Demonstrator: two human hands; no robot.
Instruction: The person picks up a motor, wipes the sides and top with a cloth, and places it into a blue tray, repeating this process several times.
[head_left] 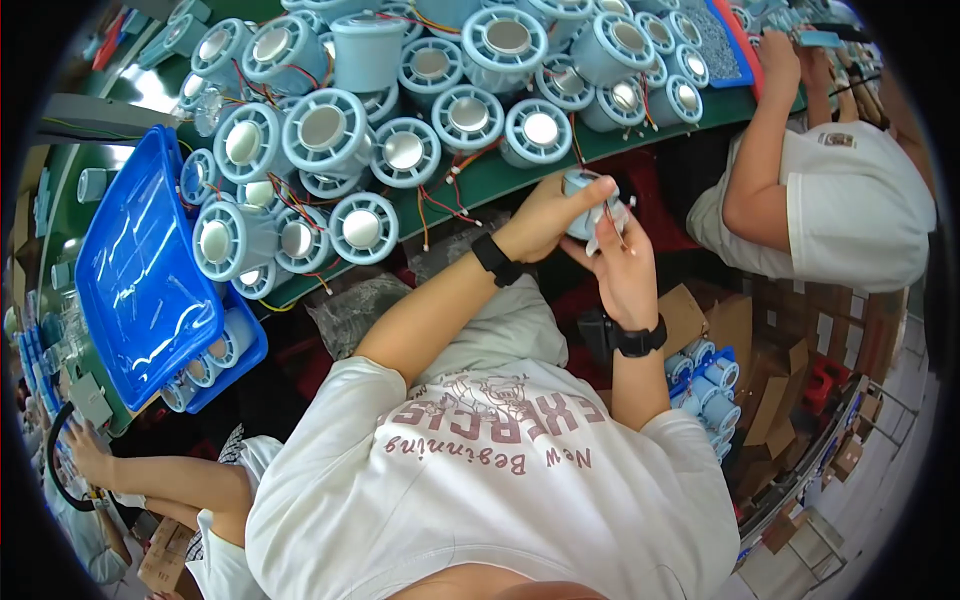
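My left hand (545,218), with a black band on its wrist, grips a small light-blue round unit (582,183) just off the edge of the green table (500,180). My right hand (622,268), wearing a black watch, is right below it. Its fingers pinch the white and red wires (603,225) that hang from the unit. Both hands are held close together in front of my chest.
Several light-blue round units (325,130) with red wires crowd the green table. At left a blue tray (140,270) lies on a blue bin. A person in white (840,200) works at right, and another person's hand (85,455) shows at lower left. Cardboard boxes (770,400) and a blue crate of units (705,385) sit lower right.
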